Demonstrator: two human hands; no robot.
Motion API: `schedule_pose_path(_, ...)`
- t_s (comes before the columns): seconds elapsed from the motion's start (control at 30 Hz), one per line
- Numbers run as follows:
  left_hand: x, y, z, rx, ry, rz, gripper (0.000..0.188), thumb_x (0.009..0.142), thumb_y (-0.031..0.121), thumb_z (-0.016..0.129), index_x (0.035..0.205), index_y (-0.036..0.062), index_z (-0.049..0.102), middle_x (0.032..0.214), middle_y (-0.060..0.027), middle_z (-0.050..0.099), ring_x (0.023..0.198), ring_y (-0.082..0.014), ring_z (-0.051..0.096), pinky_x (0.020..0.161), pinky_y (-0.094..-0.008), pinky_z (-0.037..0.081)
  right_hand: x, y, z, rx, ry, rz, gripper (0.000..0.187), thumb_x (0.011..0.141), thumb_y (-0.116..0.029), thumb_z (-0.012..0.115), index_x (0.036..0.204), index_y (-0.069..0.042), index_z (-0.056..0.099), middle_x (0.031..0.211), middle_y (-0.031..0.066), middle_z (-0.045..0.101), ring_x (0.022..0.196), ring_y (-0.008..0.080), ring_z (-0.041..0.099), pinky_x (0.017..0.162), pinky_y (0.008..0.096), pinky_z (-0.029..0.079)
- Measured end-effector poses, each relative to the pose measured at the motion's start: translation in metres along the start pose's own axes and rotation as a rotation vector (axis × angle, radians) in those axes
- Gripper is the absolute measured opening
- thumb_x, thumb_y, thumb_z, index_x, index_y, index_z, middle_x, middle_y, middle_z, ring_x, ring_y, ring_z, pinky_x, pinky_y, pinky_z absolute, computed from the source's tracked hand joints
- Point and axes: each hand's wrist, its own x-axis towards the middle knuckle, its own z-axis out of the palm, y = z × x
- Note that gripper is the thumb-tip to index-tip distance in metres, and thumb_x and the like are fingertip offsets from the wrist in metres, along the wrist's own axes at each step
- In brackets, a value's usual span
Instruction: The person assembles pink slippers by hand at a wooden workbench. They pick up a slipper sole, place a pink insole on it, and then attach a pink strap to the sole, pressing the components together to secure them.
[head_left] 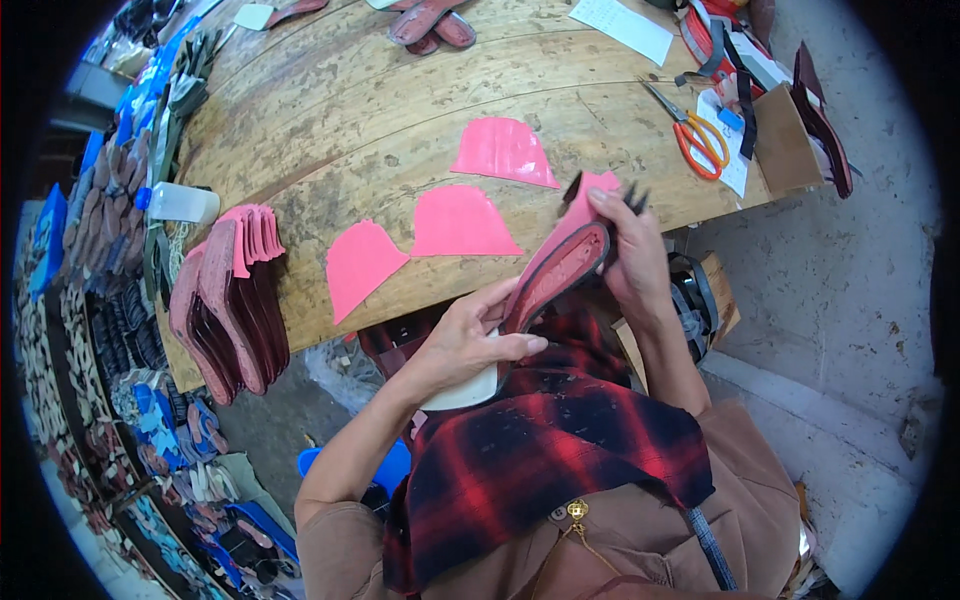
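The left hand (470,340) grips the heel end of a shoe sole (555,270), fingers curled over its edge above a red-and-black plaid cloth (560,440). The right hand (630,255) is closed on the toe end, pressing a pink upper piece (590,200) against it and holding a dark tool whose tips show just above the fingers. Beyond both hands, three pink cut pieces (465,222) lie on the wooden workbench (380,110). Orange-handled scissors (700,140) lie farther out, beyond the right hand.

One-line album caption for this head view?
Both hands, left hand and right hand, hold a pink-lined shoe upper on its last beside a worn wooden bench.
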Motion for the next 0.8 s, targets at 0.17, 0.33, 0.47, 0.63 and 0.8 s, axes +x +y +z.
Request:
schedule_pose_path(0.17,0.018,-0.012,-0.013,1.008,0.289,0.433,0.073,0.076,0.023,0.078,0.138,0.003,0.046,0.117,-0.0217,0.058,0.11,-0.0379,0.057,0.092,-0.04,0.047,-0.016,0.007,0.013,0.34,0.029,0.047,0.024,0.095,-0.023,0.052,0.087,-0.001,0.058,0.073,0.0113,0.063,0.07,0.0248,0.063,0.072,0.0364,0.052)
schedule_pose_path(0.33,0.015,0.028,-0.027,0.49,-0.056,-0.002,0.043,0.089,0.027,0.065,0.123,0.0003,0.061,0.094,-0.0061,0.068,0.089,-0.0139,0.061,0.081,-0.0335,0.05,0.001,0.006,-0.008,0.495,-0.39,0.059,0.029,0.097,-0.028,0.046,0.083,-0.004,0.056,0.067,0.0128,0.06,0.07,0.0296,0.059,0.072,0.0396,0.048)
schedule_pose_path(0.47,0.029,0.028,-0.025,0.782,-0.055,0.042,0.034,0.096,0.032,0.052,0.096,0.0024,0.068,0.078,-0.0095,0.066,0.073,-0.0204,0.061,0.068,-0.0362,0.048,0.001,0.014,-0.006,0.621,-0.393,0.109,0.03,0.097,-0.028,0.045,0.084,-0.004,0.057,0.065,0.0138,0.059,0.07,0.0322,0.058,0.071,0.0405,0.047)
schedule_pose_path(0.63,0.005,-0.013,-0.035,1.001,0.158,0.358,0.036,0.098,0.031,0.048,0.095,0.0016,0.068,0.077,-0.0138,0.065,0.069,-0.023,0.061,0.065,-0.0351,0.047,-0.004,0.006,-0.01,0.61,-0.476,0.02,0.032,0.097,-0.026,0.04,0.083,-0.002,0.057,0.065,0.0158,0.059,0.067,0.034,0.057,0.07,0.0422,0.047)
schedule_pose_path(0.8,-0.018,-0.011,-0.035,0.428,0.113,-0.014,0.03,0.092,0.024,0.058,0.109,0.0006,0.067,0.084,-0.0132,0.068,0.076,-0.0185,0.065,0.071,-0.0308,0.05,-0.011,-0.001,-0.006,0.569,-0.554,-0.024,0.033,0.097,-0.027,0.04,0.083,-0.002,0.056,0.065,0.0171,0.06,0.065,0.0331,0.059,0.068,0.0404,0.049)
